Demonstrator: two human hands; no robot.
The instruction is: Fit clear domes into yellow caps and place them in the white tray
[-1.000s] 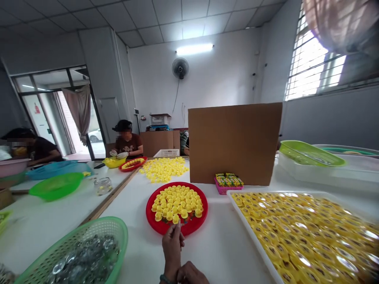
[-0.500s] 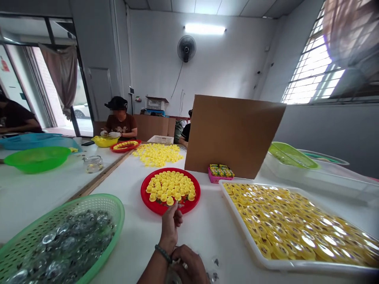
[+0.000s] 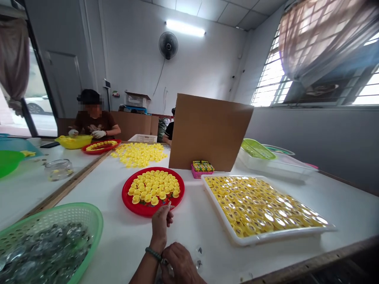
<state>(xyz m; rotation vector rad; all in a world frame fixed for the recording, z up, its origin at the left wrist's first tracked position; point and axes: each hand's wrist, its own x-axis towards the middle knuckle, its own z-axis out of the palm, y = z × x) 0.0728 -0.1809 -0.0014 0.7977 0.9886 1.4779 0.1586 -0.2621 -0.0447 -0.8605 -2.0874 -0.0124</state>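
Observation:
My left hand (image 3: pixel 161 221) reaches forward with its fingertips pinched at the near rim of a red plate (image 3: pixel 130 204). What it pinches is too small to make out. The plate carries several yellow caps (image 3: pixel 154 187) in rows. My right hand (image 3: pixel 181 265) rests curled on the white table behind the left wrist, its fingers closed over something hidden. Small clear pieces (image 3: pixel 198 251) lie on the table just right of it. A green basket (image 3: pixel 90 216) of clear pieces (image 3: pixel 44 252) stands at my left.
A white tray (image 3: pixel 225 228) full of capped yellow pieces (image 3: pixel 257 207) lies to the right. Behind stand a cardboard sheet (image 3: pixel 209 132), a pink box (image 3: pixel 201 169), a yellow cap pile (image 3: pixel 137 154) and a jar (image 3: pixel 58 169). A co-worker (image 3: pixel 93 120) sits far left.
The view has swung so everything sits further left and lower. My left hand stays pinched at the plate's near rim. My right hand shows more.

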